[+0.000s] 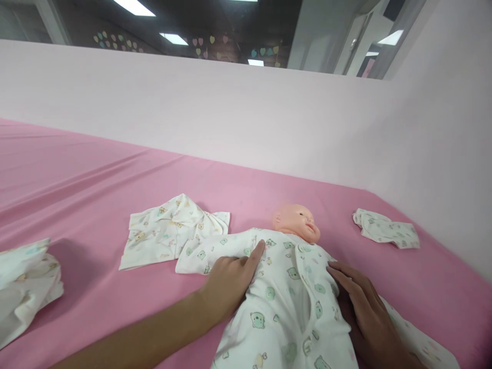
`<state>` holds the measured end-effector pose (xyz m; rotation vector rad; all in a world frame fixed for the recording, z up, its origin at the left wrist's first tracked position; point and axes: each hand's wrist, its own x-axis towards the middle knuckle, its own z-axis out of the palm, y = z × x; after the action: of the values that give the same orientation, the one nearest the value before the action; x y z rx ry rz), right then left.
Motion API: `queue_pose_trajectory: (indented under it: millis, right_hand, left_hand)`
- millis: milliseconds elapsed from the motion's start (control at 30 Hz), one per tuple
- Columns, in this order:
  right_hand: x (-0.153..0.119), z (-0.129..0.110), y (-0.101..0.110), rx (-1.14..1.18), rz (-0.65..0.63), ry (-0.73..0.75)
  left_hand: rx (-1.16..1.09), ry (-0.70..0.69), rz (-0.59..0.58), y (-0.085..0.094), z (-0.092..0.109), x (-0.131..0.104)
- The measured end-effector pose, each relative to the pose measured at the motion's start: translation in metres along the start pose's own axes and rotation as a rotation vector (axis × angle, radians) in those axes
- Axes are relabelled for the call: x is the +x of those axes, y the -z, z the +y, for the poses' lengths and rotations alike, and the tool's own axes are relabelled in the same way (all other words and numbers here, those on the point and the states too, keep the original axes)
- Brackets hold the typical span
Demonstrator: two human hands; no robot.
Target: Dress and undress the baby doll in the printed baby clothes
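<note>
A baby doll (294, 220) lies on its back on a pink sheet, its head turned to the right. It wears a white garment (279, 302) printed with green animals, with a snap-edged front opening down the middle. My left hand (232, 279) rests on the garment by the sleeve at the left, index finger stretched over the chest, other fingers partly hidden. My right hand (365, 307) lies along the garment's right side, fingers extended against it. Neither hand visibly holds anything. The right sleeve is partly covered by my right hand.
The pink sheet (96, 205) meets a white wall (230, 118) with a window above. A folded printed cloth (157, 236) lies left of the doll, a crumpled white bundle (31, 287) at the far left, and a small folded cloth (386, 229) at the right.
</note>
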<state>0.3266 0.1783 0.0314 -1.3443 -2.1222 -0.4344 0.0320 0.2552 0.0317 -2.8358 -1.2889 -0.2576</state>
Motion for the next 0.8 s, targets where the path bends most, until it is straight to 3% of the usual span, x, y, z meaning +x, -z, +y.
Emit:
queue_pose_trajectory:
  millis: [233, 433, 567, 700, 800]
  right_hand:
    - [0.001, -0.001, -0.001, 0.010, 0.017, -0.011]
    - [0.001, -0.002, 0.000, -0.005, 0.012, -0.006]
    - [0.001, -0.001, 0.000, -0.022, 0.021, 0.033]
    - [0.005, -0.002, -0.002, -0.029, 0.077, 0.055]
    - [0.008, -0.007, -0.001, -0.010, 0.115, 0.051]
  left_hand:
    - [-0.012, -0.001, 0.031, -0.001, 0.000, 0.000]
    - [-0.041, 0.019, -0.011, 0.004, 0.000, -0.001]
    - [-0.201, 0.097, -0.030, 0.018, 0.001, -0.004]
    - [-0.503, 0.183, 0.060, 0.039, 0.008, -0.004]
    - [-0.528, 0.215, 0.128, 0.056, 0.018, 0.001]
